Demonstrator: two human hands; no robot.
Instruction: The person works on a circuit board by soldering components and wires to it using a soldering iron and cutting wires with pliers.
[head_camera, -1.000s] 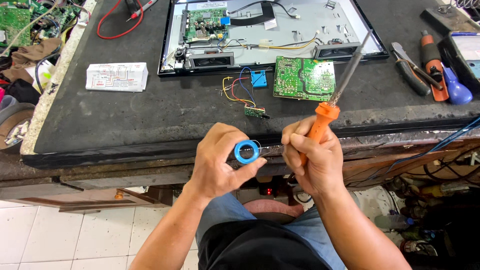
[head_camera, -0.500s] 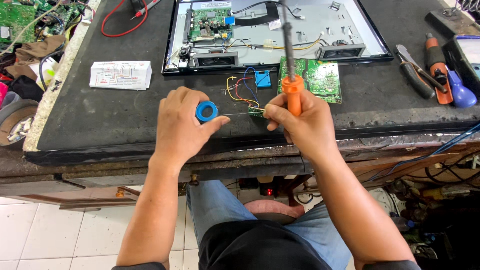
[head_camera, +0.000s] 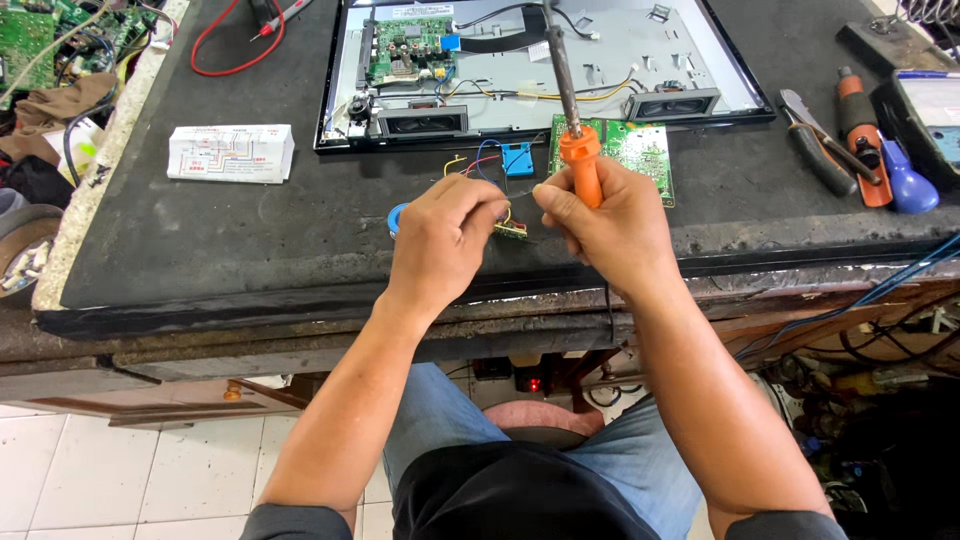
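Orange-handled soldering iron (head_camera: 577, 150) gripped upright in right hand (head_camera: 605, 225), fingers closed round the handle, tip pointing away over the opened monitor chassis (head_camera: 680, 70). Blue spool (head_camera: 398, 215), probably solder, mostly hidden behind left hand (head_camera: 445, 240), fingers curled shut on it. Small circuit board (head_camera: 512, 231) with coloured wires (head_camera: 478, 165) lying on the black bench mat (head_camera: 250, 230) between both hands. Green power board (head_camera: 640, 150) just beyond. Pliers (head_camera: 815, 150) and screwdrivers (head_camera: 868, 140) well off right; white box (head_camera: 230, 153) off left.
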